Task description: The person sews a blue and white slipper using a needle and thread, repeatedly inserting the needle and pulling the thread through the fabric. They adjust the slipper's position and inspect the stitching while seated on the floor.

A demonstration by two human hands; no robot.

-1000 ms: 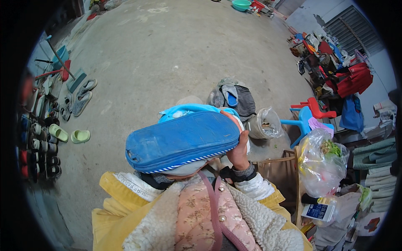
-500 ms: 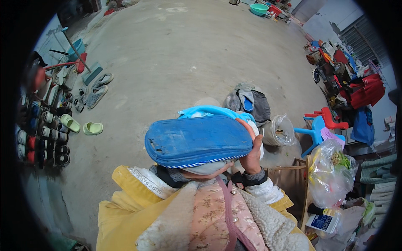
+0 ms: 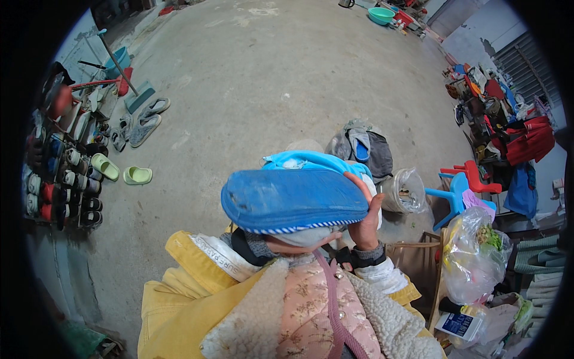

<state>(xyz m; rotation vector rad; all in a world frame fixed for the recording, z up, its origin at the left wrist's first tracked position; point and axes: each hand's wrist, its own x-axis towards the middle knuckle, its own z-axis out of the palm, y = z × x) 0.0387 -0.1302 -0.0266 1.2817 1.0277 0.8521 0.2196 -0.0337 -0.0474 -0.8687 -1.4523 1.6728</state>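
A slipper (image 3: 293, 197) with a scuffed blue sole and blue-and-white striped edging is held up in front of my chest, sole side facing up. At its right end my right hand (image 3: 366, 226) is closed round it, with the fingers behind and the thumb along the edge. My left hand (image 3: 282, 246) comes from the yellow sleeve and curls beneath the slipper; most of its fingers are hidden. Greyish fabric (image 3: 306, 238) shows under the striped edge. Just behind the slipper is a light blue band (image 3: 317, 159) with something white by it, largely covered.
Dark grey cloth bundle (image 3: 375, 152), lined bucket (image 3: 402, 192), blue stool (image 3: 455, 194) and red stool (image 3: 478, 177) stand ahead right. Plastic bags (image 3: 472, 257) lie on a bench at right. Shoe rack (image 3: 72, 179), green clogs (image 3: 138, 175) and dustpan (image 3: 140, 96) are left.
The slipper tilts a little more, its sole showing narrower, and sits slightly further right in view. Both hands keep their hold. The whole scene shifts slightly with my head.
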